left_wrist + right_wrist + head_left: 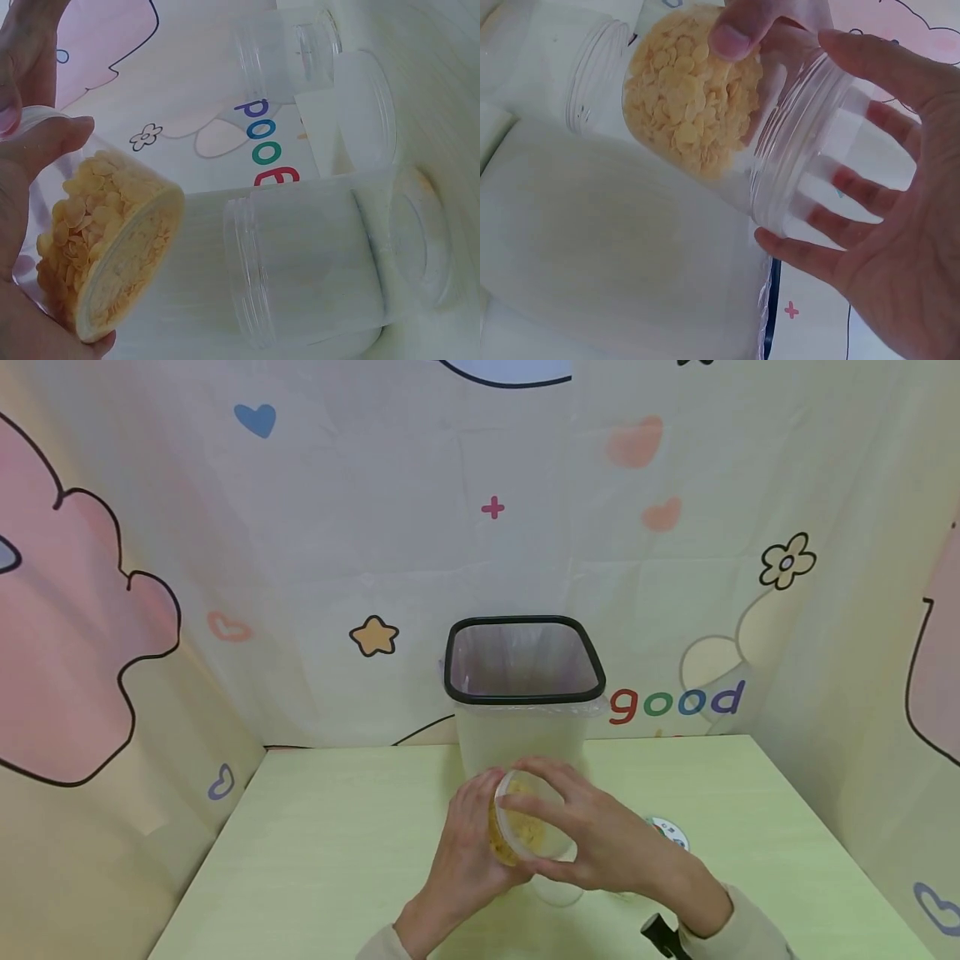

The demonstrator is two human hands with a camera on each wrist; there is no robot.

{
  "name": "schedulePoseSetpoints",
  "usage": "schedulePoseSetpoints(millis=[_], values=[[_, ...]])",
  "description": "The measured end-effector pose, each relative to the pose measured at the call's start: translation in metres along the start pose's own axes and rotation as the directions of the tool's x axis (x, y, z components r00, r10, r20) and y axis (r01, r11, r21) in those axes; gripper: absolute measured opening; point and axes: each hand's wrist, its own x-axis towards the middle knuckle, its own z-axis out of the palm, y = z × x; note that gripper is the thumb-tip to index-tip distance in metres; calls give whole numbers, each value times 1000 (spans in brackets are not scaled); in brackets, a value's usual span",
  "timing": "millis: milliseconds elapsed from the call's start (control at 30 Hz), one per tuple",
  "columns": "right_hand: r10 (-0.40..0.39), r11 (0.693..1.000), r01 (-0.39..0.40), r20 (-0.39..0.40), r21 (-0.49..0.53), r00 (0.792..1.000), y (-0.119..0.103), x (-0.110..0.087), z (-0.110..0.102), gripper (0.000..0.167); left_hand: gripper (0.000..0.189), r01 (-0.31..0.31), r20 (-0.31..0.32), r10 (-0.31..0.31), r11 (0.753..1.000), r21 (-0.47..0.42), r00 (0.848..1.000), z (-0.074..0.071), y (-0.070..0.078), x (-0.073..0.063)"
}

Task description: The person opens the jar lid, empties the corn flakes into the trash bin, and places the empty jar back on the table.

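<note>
Tilted on its side, a see-through plastic jar (697, 105) holds many pale yellow flakes. My left hand (468, 835) grips its body, with the thumb laid along the wall in the right wrist view. My right hand (600, 831) spreads its fingers round the rim of the clear screw lid (802, 142), which sits over the jar's mouth. Whether the lid's threads are engaged cannot be told. In the left wrist view, the jar's base (131, 262) faces outward.
A white bin (517, 731) with a black rim stands behind my hands. Two other see-through jars, one large (307, 262) and one farther off (277, 60), stand on the table (315, 843). A round printed piece (669, 831) and a black object (662, 935) lie near my right arm.
</note>
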Motion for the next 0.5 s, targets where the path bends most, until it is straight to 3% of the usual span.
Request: schedulePoseSetpoints(millis=[133,300,400,500], values=[[-61,998,61,21,-6,998,1,0,-2,75,115,-29,0,29,999,-26,1000,-1,-1,0],[-78,997,78,30,-21,997,1,-1,-3,82,115,-30,9,30,999,-25,1000,-2,-1,-1],[-50,999,50,12,-13,999,-1,-1,-3,84,115,-23,7,23,1000,-8,1000,-4,0,0],[49,999,-50,-50,-3,998,-6,0,-3,82,110,-24,-18,25,999,24,1000,-4,0,0]])
